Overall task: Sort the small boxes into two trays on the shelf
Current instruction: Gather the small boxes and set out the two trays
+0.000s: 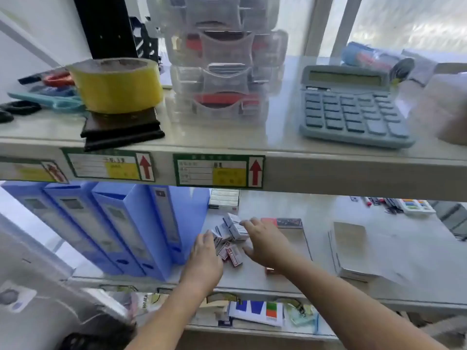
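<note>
- A heap of small white and red cardboard boxes (pixel 228 239) is flanked on the pale grey middle shelf (pixel 328 251).
- Left hand (pixel 204 258) at 9 o'clock and right hand (pixel 267 245) at 3 o'clock: fingers spread, nothing gripped.
- Blue plastic file boxes (pixel 131 231) are stood at 9 o'clock.

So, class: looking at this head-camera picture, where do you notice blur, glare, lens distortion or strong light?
Head view: the wide lens bows the upper shelf edge; bright backlight from the window washes out the top right; the clear drawer stack and calculator look soft; the small boxes between the left hand and right hand are too blurred to read.
</note>
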{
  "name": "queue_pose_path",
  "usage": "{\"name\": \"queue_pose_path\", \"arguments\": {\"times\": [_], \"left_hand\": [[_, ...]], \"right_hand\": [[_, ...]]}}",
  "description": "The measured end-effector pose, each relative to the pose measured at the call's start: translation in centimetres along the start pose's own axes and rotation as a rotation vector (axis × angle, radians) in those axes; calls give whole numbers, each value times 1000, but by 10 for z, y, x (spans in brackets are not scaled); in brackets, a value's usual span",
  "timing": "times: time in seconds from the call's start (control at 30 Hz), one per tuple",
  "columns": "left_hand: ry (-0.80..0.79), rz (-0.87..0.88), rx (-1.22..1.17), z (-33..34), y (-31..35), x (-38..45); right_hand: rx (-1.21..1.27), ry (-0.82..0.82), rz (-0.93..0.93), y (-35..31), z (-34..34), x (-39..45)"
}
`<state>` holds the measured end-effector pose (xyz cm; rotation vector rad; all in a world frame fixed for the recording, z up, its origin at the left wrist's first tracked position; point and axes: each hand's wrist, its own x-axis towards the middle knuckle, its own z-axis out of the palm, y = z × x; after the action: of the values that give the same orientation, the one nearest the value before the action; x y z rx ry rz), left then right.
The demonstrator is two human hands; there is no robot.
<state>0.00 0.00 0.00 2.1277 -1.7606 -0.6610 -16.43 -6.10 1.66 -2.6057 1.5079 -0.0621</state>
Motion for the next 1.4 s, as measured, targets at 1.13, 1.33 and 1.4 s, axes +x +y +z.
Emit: {"name": "queue_pose_path", "arguments": {"times": [1.13, 1.33, 1.4], "left_hand": [[22, 189, 177, 16, 11, 88], [1, 325, -59, 18, 95, 60], [-59, 384, -160, 32, 127, 49]], "right_hand": [[203, 152, 515, 163, -41, -83], [152, 51, 597, 209, -22, -129], [102, -17, 575, 214, -14, -136]]}}
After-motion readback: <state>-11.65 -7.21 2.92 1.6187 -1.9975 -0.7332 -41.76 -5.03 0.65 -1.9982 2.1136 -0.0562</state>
